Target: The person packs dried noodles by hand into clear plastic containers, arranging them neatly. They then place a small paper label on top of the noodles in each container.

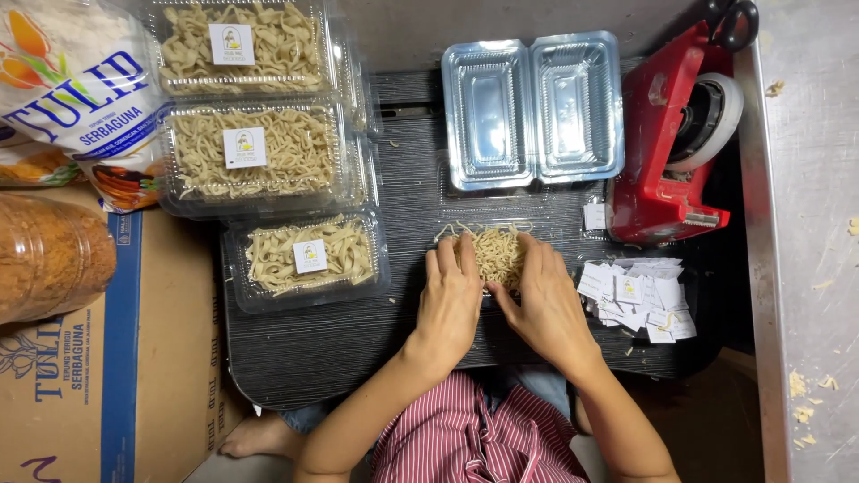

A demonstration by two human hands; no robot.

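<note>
Left hand: I see my left hand (450, 291) cupped against the left flank of the noodle bundle (497, 253), fingers together and curved, pressing inward.
Right hand: my right hand (543, 300) mirrors it on the right flank, fingertips on the strands; the two hands squeeze the heap between them, nothing is pinched or lifted.
Noodle bundle: a loose pale-yellow nest on the dark board (340, 340), near its centre, a few strands straying at 10 o'clock.
Empty clamshell: a clear hinged container (533, 112) lies open and unfilled at 12 o'clock from the bundle, apart from it.
Filled packs: three closed packs (255, 148) of noodles, each with a small white label, are stacked in a column at 10 o'clock.
Labels: a heap of loose labels (637, 297) sits at 3 o'clock, just beside my right hand.
Tape dispenser: a red dispenser (676, 143) stands at 2 o'clock.
Progress: I judge three portions finished; this one is only being shaped, with boxing, closing and labelling left.
</note>
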